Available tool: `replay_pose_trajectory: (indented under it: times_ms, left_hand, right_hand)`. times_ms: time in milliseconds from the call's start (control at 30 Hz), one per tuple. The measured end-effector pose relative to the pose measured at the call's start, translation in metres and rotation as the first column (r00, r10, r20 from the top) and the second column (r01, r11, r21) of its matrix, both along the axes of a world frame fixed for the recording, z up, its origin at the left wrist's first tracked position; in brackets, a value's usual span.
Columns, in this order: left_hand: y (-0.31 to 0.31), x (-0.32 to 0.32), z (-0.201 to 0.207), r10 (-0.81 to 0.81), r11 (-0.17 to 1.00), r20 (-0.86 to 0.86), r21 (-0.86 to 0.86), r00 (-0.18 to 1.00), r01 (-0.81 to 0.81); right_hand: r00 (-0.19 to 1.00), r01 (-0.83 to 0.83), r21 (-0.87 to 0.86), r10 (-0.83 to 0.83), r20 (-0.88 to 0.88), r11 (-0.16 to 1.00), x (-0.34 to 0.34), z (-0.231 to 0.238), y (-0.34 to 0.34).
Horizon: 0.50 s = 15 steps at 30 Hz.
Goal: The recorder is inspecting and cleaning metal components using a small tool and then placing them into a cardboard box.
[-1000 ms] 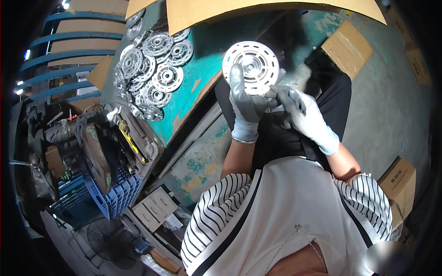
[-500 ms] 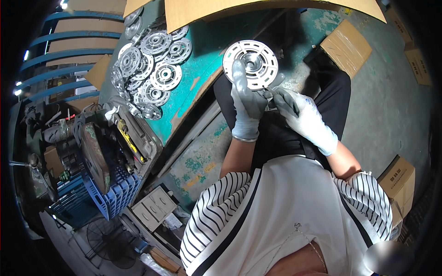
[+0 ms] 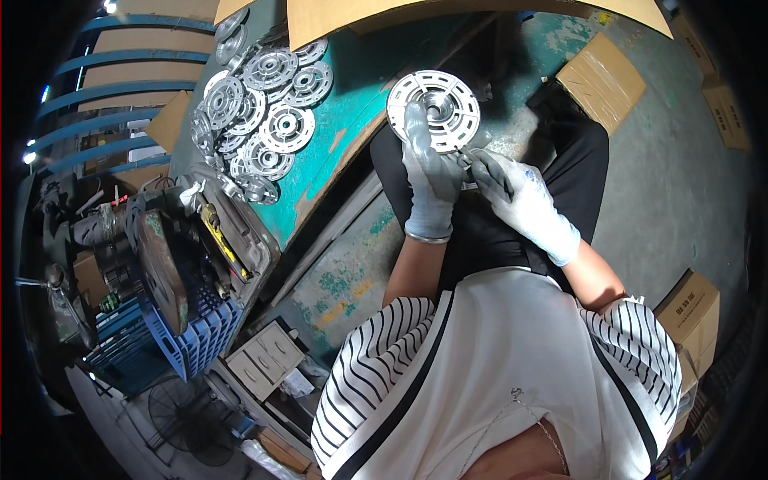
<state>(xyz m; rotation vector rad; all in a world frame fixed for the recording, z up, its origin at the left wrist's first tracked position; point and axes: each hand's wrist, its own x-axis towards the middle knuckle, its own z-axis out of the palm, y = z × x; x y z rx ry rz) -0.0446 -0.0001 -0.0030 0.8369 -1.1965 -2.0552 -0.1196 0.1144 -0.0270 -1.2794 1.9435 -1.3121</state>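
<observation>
The grey-and-white gloved left hand (image 3: 432,180) holds the round, slotted, silver metal disc (image 3: 440,110) just right of the near edge of the worn green-painted worktable (image 3: 358,94). The left thumb lies across the disc face; the remaining left fingers are largely hidden behind it. The grey-and-white gloved right hand (image 3: 524,196), farther right of the worktable, has its fingers drawn in at the disc's lower rim; whether they enclose a slender tool cannot be told. On the worktable, similar silver metal discs (image 3: 248,114) overlap, partly concealing one another. A tan cardboard sheet (image 3: 472,11) above the worktable is cut off by the upper border.
</observation>
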Motion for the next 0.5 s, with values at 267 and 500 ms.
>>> replay_pose_trajectory:
  times_ms: [267,500]
  left_hand:
    - [0.004,0.000,-0.005,0.022,0.999,-0.018,-0.036,1.000,-0.023]
    - [0.001,0.003,-0.011,0.026,0.999,-0.005,0.034,1.000,-0.026]
  right_hand:
    - [0.997,-0.005,0.067,0.010,-0.078,0.998,-0.001,0.005,0.000]
    - [0.997,0.007,0.017,-0.008,0.082,1.000,-0.002,0.005,-0.003]
